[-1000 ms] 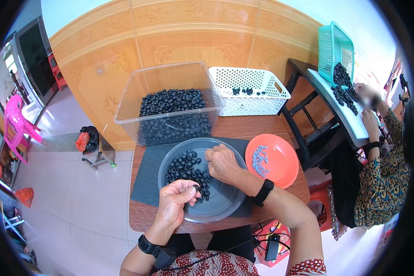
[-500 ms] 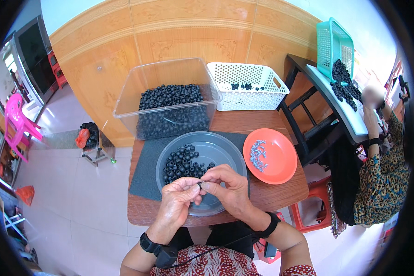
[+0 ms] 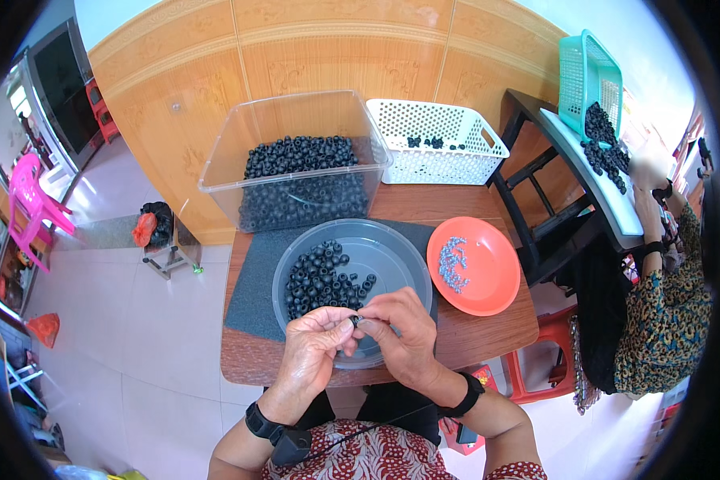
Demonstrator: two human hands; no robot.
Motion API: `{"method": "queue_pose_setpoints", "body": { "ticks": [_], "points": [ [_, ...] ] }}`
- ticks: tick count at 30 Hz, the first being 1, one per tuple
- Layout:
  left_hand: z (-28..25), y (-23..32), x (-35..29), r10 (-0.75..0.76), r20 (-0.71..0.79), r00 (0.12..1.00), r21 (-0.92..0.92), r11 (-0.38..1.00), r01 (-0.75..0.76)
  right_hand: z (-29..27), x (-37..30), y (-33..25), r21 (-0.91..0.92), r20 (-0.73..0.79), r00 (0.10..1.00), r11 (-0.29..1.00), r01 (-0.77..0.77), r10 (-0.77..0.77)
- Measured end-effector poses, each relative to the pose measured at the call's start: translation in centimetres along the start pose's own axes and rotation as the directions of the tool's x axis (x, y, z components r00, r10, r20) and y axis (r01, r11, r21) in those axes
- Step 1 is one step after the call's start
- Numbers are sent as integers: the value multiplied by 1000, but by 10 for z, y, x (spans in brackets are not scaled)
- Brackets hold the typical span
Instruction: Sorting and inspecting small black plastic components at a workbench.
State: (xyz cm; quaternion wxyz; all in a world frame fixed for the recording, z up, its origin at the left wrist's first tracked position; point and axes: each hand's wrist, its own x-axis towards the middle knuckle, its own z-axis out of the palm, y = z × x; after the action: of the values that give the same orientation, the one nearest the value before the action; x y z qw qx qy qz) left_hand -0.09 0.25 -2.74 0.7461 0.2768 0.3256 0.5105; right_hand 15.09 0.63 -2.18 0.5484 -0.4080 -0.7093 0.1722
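Over the near edge of a grey round basin [image 3: 404,260], both of my hands meet at a small black round part [image 3: 354,321]. My left hand [image 3: 318,346] pinches it between thumb and fingers. From the other side, the thumb and fingertips of my right hand [image 3: 402,332] close on the same part; whether they also hold something tiny is hidden. Many loose black bead-like parts [image 3: 316,280] lie in the left half of the basin. To its right is an orange plate [image 3: 492,276] bearing a curved scatter of small silvery-blue pieces [image 3: 454,264].
Behind the basin stand a clear plastic bin [image 3: 220,180] of black parts and a white perforated basket [image 3: 440,170] with a few. A dark mat [image 3: 252,292] lies under the basin on the wooden table [image 3: 248,360]. At right, another person's arm [image 3: 650,216] reaches toward black parts beside a green basket [image 3: 588,76].
My view has shifted slightly, so the table things sit a little higher in it. Both hands stay at the black part, their fingers slightly rearranged.
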Motion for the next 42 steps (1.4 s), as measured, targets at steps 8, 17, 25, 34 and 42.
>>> {"method": "queue_pose_setpoints", "body": {
  "ticks": [8,17,25,34,42],
  "points": [
    [-2,-2,2,-4,5,1000,-6,1000,4,1,-5,3,-145,30,976,965,219,-218],
    [-4,-3,4,-4,-28,1000,-52,999,2,-7,3,-4,-159,133,975,967,197,-176],
    [-8,-2,6,28,-35,999,-98,995,-32,5,56,53,-356,302,953,927,121,-9],
    [-7,0,6,35,-79,996,-108,993,-43,29,66,70,-463,617,787,820,336,26],
    [-8,-1,6,21,-53,998,-129,991,-28,13,60,63,-410,473,880,873,262,-42]
  ]
}}
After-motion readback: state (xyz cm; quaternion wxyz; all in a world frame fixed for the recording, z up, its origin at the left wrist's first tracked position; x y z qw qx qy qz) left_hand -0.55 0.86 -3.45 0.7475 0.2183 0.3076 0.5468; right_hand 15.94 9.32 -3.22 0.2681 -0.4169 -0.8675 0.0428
